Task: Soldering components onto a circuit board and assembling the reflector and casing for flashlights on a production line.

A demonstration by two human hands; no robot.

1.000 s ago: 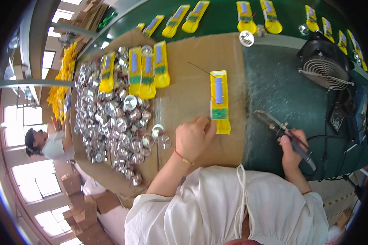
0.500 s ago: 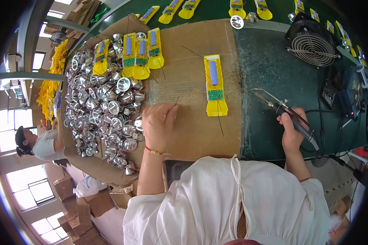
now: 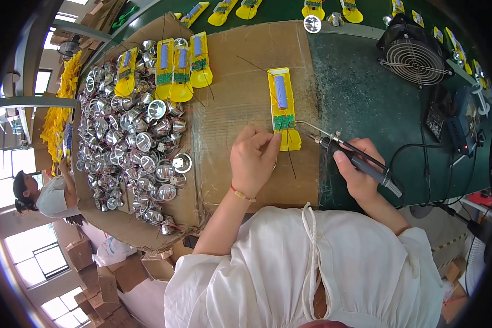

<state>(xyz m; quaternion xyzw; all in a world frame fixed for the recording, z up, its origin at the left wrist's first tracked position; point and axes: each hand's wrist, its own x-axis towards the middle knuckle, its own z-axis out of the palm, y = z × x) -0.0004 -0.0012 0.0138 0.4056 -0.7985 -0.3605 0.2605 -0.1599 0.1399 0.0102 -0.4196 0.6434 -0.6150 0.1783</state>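
My left hand point(image 3: 252, 158) is closed in a pinch at the lower left of a green circuit board point(image 3: 283, 121). A thin dark wire showed between its fingers a moment ago; now the fingertips mostly hide it. The board sits in a yellow plastic housing point(image 3: 291, 143) with a purple cylindrical battery point(image 3: 280, 92) above it and loose thin wires. My right hand point(image 3: 359, 174) grips a soldering iron point(image 3: 367, 166) with a thin curved metal tube along it. The iron's tip and the tube end are close to the board's right lower edge; whether they touch, I cannot tell.
The housing lies on a cardboard sheet point(image 3: 246, 87). At left, a cardboard box point(image 3: 112, 223) holds many silver reflector cups point(image 3: 143, 142), with several yellow housings point(image 3: 200, 76) on top. A fan point(image 3: 415, 61) and a blue soldering station point(image 3: 464, 128) stand right. Another person point(image 3: 54, 195) is far left.
My left hand has moved right, from beside the reflector cups to the circuit board. My right hand has brought the soldering iron left to the board. The view has shifted slightly.
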